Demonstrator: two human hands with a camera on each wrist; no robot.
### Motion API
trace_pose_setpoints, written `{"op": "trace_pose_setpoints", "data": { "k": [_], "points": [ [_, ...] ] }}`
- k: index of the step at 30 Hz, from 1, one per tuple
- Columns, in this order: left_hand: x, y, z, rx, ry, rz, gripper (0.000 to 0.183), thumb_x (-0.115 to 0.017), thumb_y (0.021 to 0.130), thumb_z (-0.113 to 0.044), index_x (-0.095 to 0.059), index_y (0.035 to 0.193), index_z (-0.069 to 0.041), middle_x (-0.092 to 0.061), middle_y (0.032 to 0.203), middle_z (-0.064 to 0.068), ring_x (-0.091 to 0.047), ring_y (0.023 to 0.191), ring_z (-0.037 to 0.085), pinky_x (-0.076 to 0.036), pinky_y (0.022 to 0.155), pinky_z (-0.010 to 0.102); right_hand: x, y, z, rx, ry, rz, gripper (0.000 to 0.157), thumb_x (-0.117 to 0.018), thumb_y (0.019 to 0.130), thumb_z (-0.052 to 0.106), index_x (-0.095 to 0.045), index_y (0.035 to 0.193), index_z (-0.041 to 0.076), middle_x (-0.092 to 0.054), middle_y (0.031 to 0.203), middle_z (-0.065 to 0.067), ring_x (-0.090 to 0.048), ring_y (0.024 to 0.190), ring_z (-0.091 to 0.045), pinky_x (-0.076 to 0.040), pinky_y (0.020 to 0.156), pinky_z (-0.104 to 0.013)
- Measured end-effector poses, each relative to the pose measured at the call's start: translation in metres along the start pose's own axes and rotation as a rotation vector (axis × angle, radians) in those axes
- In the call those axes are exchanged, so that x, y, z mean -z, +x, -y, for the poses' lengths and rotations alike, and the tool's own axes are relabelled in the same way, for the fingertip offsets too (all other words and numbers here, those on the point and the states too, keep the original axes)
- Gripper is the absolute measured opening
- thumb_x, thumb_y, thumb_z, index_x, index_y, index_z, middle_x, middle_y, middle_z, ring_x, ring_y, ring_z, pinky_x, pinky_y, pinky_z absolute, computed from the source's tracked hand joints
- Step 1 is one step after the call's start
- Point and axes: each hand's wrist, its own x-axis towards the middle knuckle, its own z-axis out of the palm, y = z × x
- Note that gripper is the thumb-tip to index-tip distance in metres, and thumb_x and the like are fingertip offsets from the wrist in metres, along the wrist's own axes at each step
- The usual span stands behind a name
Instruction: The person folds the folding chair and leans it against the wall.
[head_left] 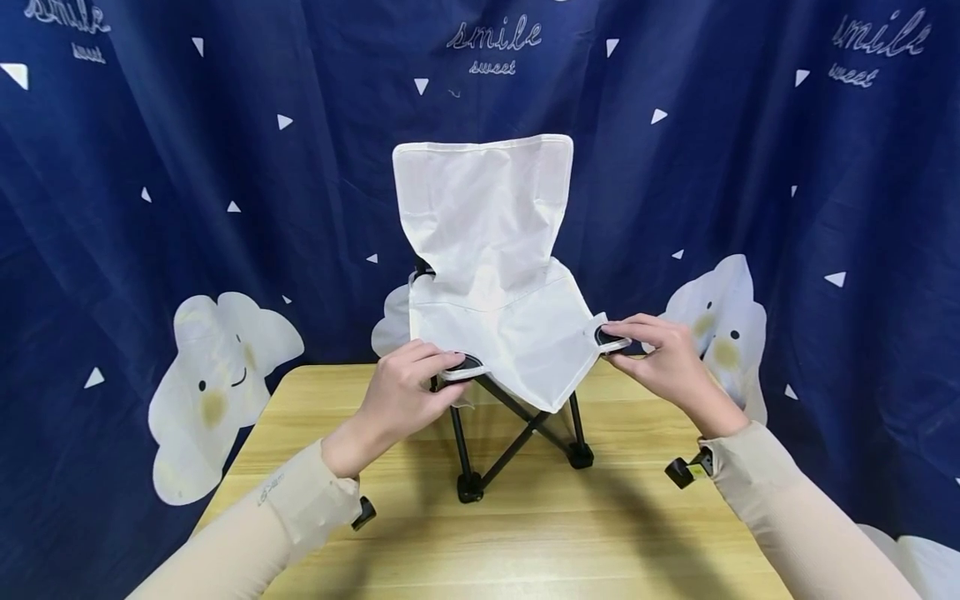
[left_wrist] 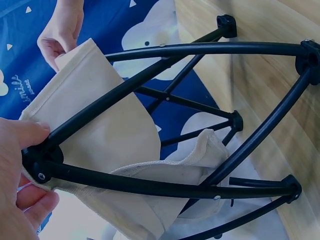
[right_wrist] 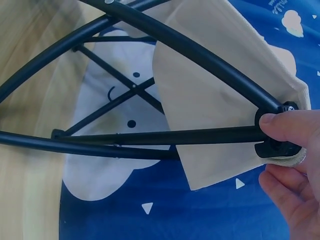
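A small folding chair (head_left: 498, 333) with a white fabric seat and back stands on the table, its black crossed legs (head_left: 513, 454) spread below. At the seat's front left corner, my left hand (head_left: 408, 387) pinches the fabric and the black plastic joint (left_wrist: 42, 162) between thumb and fingers. My right hand (head_left: 667, 358) grips the front right corner the same way, thumb on the black corner joint (right_wrist: 277, 137). The seat's front edge sags to a point between both hands. From below, both wrist views show the black tubes running into those joints. The rear legs are mostly hidden in the head view.
Under the chair is a light wooden table (head_left: 555, 542). A dark blue curtain (head_left: 300, 208) with white clouds and triangles hangs close behind it. Small black devices (head_left: 679, 473) are fixed at both wrists.
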Motion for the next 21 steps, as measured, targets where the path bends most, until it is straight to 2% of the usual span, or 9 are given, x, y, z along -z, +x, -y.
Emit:
{"op": "trace_pose_setpoints", "data": {
  "k": [10,21],
  "points": [
    [0.0,0.007,0.0,-0.004,0.01,-0.016,0.035,-0.099,0.07,-0.005,-0.086,0.102,-0.004,-0.081,0.089,0.008,-0.072,0.079,0.025,-0.062,0.069,0.039,-0.005,0.006,0.003,-0.02,0.032,-0.021,0.046,-0.092,0.06,-0.021,-0.084,0.1,-0.002,-0.081,0.089,-0.014,-0.075,0.08,-0.029,-0.049,0.089,-0.004],
    [0.0,0.014,0.001,-0.006,0.003,-0.021,0.035,-0.099,0.07,-0.006,-0.086,0.102,-0.004,-0.081,0.091,0.009,-0.074,0.083,0.026,-0.063,0.073,0.041,-0.007,0.013,0.01,-0.019,0.048,-0.018,0.043,-0.09,0.063,-0.021,-0.084,0.101,-0.002,-0.081,0.091,-0.014,-0.076,0.08,-0.031,-0.049,0.092,-0.004]
  ]
}}
